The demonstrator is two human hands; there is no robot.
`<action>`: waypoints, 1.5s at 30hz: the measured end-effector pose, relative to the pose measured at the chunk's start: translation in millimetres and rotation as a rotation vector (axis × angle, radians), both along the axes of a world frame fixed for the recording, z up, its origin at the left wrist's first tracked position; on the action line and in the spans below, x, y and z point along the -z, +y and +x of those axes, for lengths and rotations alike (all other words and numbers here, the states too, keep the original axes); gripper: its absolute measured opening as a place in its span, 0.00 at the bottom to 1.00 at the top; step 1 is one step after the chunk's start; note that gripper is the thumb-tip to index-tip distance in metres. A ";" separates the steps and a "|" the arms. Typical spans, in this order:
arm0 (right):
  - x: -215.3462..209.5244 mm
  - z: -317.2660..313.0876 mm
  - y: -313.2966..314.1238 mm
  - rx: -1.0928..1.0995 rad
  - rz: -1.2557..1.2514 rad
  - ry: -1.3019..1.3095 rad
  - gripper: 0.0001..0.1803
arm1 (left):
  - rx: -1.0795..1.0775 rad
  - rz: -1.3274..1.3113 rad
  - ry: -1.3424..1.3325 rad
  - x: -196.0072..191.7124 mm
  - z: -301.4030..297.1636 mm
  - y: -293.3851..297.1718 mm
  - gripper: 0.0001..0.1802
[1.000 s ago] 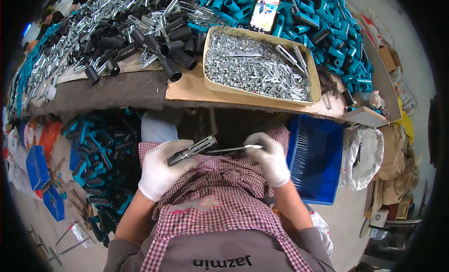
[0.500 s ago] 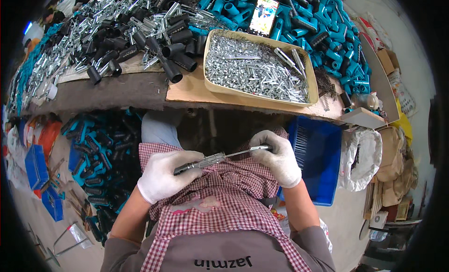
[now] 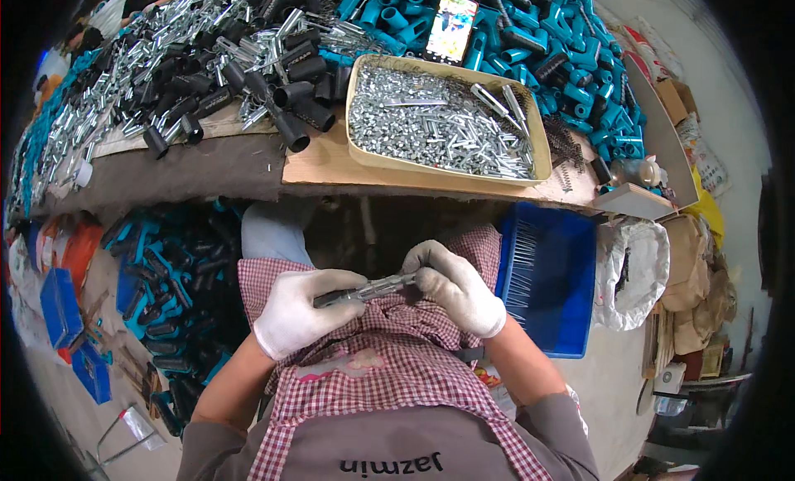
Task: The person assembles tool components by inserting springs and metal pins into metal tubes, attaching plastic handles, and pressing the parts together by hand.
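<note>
In front of the lap, my gloved left hand (image 3: 300, 314) is closed round the dark end of a slim silver metal mechanism (image 3: 379, 287). This piece lies almost level, its right end a little higher. The gloved fingers of my right hand (image 3: 465, 292) are closed on that right end, thumb and fingertips pressed against it. What sits under those fingertips is hidden. Both hands are close together over the red-and-white checked apron (image 3: 389, 382).
On the bench ahead stands a cream tray (image 3: 451, 173) of small metal parts. Behind it lie a phone (image 3: 451, 27), teal handles (image 3: 571, 75), black sleeves and silver rods. A blue bin (image 3: 563, 315) with long thin rods stands right, beside a white sack (image 3: 633, 274); black-and-teal pieces (image 3: 178, 315) lie left.
My right hand has moved left, up against the mechanism. The thin rod that showed between it and the mechanism is out of sight. My left hand keeps its hold.
</note>
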State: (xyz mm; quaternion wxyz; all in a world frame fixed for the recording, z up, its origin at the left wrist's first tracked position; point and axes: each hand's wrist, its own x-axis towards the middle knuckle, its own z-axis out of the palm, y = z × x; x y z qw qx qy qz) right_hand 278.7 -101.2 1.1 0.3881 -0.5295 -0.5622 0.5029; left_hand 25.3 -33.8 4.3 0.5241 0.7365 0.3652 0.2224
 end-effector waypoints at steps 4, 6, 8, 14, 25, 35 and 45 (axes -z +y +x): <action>12.7 -5.0 -6.7 0.042 -0.177 0.488 0.39 | 0.002 0.137 -0.047 5.0 -0.1 2.4 0.18; 15.0 -7.8 -8.8 0.019 -0.170 0.454 0.39 | 0.008 0.137 -0.003 5.0 1.3 2.6 0.18; 16.2 -10.0 -8.6 -0.027 -0.131 0.354 0.39 | 0.057 0.179 -0.038 4.4 3.9 2.0 0.17; 24.3 -24.4 -5.7 -0.021 -0.135 0.423 0.43 | 0.021 0.090 0.023 3.0 7.8 1.0 0.17; -21.7 91.7 26.7 0.353 0.211 -0.027 0.24 | -0.173 -0.047 -0.022 7.4 8.4 4.3 0.16; -16.6 354.3 118.0 0.923 0.237 -1.306 0.14 | -0.231 -0.192 0.006 12.7 2.6 -3.6 0.15; -5.4 385.1 175.9 0.527 0.005 -1.868 0.19 | -0.188 -0.001 0.095 -1.1 13.5 -6.1 0.16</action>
